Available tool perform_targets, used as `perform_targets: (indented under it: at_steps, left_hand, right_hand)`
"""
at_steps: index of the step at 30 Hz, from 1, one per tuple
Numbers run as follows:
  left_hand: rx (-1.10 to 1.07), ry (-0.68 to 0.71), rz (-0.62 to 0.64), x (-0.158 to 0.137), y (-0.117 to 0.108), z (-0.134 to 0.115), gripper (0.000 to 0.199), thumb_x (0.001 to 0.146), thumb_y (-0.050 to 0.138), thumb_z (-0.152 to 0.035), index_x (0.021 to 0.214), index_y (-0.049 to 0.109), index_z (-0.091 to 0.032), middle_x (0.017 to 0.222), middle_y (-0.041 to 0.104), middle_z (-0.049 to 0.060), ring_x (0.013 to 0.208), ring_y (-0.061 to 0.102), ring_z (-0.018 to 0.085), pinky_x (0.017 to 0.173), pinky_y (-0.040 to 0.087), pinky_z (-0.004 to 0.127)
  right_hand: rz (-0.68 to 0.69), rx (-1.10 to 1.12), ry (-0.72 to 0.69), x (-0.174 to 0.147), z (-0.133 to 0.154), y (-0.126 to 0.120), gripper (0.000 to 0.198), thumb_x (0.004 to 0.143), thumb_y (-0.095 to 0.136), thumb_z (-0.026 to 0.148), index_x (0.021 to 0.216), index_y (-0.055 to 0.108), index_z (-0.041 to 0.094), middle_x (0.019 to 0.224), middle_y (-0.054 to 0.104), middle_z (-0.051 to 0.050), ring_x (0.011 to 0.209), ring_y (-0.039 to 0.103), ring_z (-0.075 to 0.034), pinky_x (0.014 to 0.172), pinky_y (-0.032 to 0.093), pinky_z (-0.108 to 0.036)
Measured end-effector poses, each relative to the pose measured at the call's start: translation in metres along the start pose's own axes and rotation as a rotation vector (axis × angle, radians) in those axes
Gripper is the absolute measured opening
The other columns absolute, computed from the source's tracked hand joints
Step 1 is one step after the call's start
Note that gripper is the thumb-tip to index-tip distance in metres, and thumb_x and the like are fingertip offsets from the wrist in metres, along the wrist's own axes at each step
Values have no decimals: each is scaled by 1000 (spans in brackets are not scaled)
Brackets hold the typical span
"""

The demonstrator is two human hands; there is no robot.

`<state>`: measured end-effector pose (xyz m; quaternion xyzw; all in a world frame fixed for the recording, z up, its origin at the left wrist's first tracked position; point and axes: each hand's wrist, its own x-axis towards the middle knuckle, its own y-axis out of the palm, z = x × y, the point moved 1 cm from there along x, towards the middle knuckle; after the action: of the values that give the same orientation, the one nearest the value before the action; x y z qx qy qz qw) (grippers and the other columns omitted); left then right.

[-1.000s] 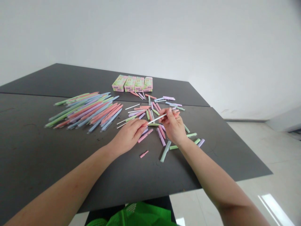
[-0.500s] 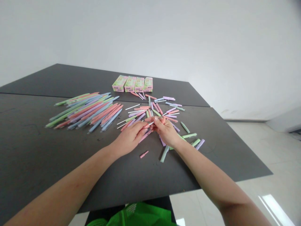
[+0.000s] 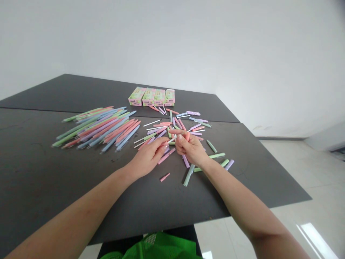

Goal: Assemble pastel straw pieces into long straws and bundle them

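My left hand [image 3: 148,156] is closed around a pen part, and a white pen refill [image 3: 171,140] sticks out of its fingertips toward the right. The part it comes from is mostly hidden by the fingers. Close beside it, my right hand [image 3: 192,150] is curled around a coral pen piece [image 3: 187,136], whose rounded end shows above the thumb; its index finger points left. A small gap separates the two hands. Beneath and around them lie loose pen parts, among them a pink barrel [image 3: 166,157], a purple piece [image 3: 185,161] and a grey-green barrel [image 3: 189,175].
To the left, a heap of pastel pens [image 3: 97,127] lies on the dark table [image 3: 129,212]. Several pink-and-green boxes [image 3: 148,96] stand in a row at the back. A short pink piece [image 3: 165,177] lies nearer me. Green barrels [image 3: 217,155] are scattered at right.
My hands have drawn slightly apart. The right index finger has straightened out to the left, and more of the coral piece shows above the right thumb.
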<state>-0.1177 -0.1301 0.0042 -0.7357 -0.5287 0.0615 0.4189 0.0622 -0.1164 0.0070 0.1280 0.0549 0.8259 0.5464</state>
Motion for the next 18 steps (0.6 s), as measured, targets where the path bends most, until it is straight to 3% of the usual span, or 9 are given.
perform_targets:
  at_steps: [4, 8, 13, 15, 18]
  left_hand:
    - [-8, -13, -11, 0, -2, 2, 30, 98, 37, -36, 116, 56, -21, 108, 67, 5, 95, 62, 18, 85, 45, 29]
    - [-11, -16, -3, 1, -4, 4, 30, 98, 37, -36, 116, 56, -21, 102, 67, 3, 90, 61, 17, 81, 44, 27]
    - [-8, -18, 22, 0, -7, 7, 31, 98, 38, -35, 117, 56, -20, 102, 66, 3, 90, 60, 17, 80, 43, 26]
    - [-5, -23, 32, 0, -8, 7, 31, 97, 39, -35, 117, 57, -20, 101, 66, 3, 89, 60, 17, 79, 43, 26]
    - [-2, -26, 42, 0, -11, 6, 31, 97, 39, -34, 117, 58, -20, 101, 66, 2, 87, 60, 16, 78, 42, 26]
  right_hand:
    - [-107, 151, 0, -1, 13, -2, 28, 80, 65, 43, 96, 55, 23, 61, 34, 8, 46, 21, -6, 39, 18, -17]
    - [-194, 282, -54, 1, 23, -10, 20, 80, 58, 39, 77, 48, 21, 63, 36, 5, 47, 26, -7, 39, 22, -18]
    - [-326, 146, -240, 6, 22, -20, 32, 84, 57, 38, 61, 47, 18, 70, 45, 0, 62, 46, -10, 53, 40, -22]
    - [-380, 57, -290, 8, 22, -24, 39, 87, 55, 43, 59, 48, 18, 69, 48, -1, 60, 44, -9, 53, 41, -22]
    - [-399, -1, -241, 7, 23, -26, 37, 88, 53, 51, 69, 55, 20, 58, 42, 3, 50, 36, -9, 45, 34, -22]
